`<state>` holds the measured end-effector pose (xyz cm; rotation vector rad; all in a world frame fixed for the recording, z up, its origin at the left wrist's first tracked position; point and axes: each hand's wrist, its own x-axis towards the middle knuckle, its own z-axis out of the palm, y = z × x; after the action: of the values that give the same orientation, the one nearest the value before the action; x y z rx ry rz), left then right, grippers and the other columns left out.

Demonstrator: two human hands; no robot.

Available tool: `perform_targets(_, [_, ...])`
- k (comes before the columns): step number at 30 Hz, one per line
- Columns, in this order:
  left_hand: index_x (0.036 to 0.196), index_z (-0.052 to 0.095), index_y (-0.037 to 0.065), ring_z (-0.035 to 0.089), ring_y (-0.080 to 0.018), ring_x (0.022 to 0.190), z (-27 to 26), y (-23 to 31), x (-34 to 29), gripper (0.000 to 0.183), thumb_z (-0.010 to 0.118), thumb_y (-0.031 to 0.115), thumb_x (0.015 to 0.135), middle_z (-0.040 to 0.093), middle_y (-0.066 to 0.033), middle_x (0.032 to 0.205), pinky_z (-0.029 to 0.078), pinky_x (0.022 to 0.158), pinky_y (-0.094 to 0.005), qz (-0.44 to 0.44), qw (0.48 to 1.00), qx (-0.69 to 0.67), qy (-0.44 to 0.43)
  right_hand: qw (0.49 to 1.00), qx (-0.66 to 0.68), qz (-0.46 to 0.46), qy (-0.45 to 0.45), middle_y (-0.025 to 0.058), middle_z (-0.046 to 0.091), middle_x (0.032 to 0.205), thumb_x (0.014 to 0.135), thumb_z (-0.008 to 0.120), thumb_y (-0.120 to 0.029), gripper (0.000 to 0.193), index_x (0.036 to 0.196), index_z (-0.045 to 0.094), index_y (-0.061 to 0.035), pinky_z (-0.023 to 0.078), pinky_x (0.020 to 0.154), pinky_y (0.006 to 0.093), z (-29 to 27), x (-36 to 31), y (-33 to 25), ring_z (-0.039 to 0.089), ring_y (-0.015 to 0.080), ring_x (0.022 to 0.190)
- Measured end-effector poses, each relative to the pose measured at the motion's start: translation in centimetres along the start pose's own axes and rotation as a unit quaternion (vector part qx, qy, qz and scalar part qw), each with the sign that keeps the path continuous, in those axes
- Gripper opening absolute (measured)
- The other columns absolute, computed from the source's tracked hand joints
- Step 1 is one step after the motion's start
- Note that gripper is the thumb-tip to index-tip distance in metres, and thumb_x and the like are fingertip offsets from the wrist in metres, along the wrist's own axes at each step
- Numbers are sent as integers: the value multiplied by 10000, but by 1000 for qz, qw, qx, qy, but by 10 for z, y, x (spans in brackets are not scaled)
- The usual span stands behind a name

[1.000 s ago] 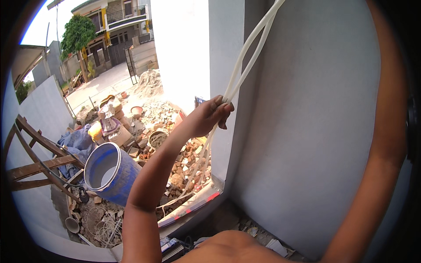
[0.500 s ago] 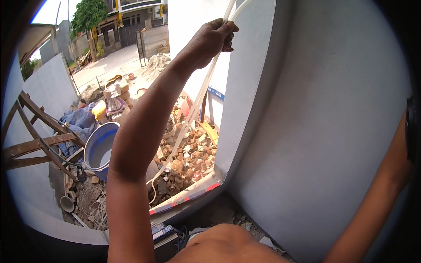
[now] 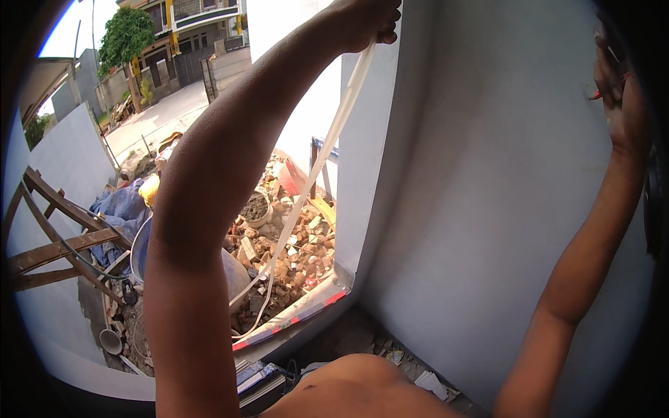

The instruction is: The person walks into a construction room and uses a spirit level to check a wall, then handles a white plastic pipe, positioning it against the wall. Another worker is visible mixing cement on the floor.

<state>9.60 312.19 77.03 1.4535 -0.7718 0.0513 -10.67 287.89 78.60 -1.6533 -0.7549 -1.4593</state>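
Raised high, my left hand [image 3: 368, 24] is closed round a pale translucent plastic hose [image 3: 318, 164], beside the edge of a grey wall corner [image 3: 373, 104]. Part of this hand is cut off by the upper edge. The hose slants down past my forearm to the rubble and loops near the sill. At the far right my right hand [image 3: 620, 104] is up against the grey wall [image 3: 495, 174]. A thin red pencil-like thing [image 3: 596, 95] sticks out from its fingers, and the dark rim of the picture hides part of that hand.
Beyond the low sill [image 3: 300, 317] lies broken brick rubble [image 3: 306, 254] with a bucket of grey mix [image 3: 256, 209]. To the left are a blue tub [image 3: 141, 251], a wooden frame [image 3: 66, 249] and a blue tarp [image 3: 122, 209]. Debris lies along the wall's foot.
My left hand has risen with the hose and now reaches the upper edge. My right hand has come into view, raised at the right wall. The view has shifted slightly.
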Motion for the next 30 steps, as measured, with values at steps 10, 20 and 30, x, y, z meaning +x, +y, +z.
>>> perform_targets(10, [671,405,172,305,-115,459,46,30,9,369,629,311,929,305,47,541,352,472,-330,27,999,-39,-12,878,228,332,-260,82,647,757,966,547,-441,487,1076,635,24,471,759,267,156,-194,60,593,123,780])
perform_targets(20, [668,419,156,334,-119,447,13,32,15,425,579,426,954,337,33,558,397,450,-313,29,996,15,84,906,170,348,-170,43,590,615,993,547,-282,326,851,585,9,451,526,307,181,-275,105,539,113,535])
perform_targets(30, [710,507,104,402,-136,484,27,-29,0,386,600,394,948,415,1,578,424,494,-329,124,991,-16,-43,864,179,429,-193,12,598,641,998,530,-343,345,832,573,-43,439,658,269,152,-325,126,533,91,634])
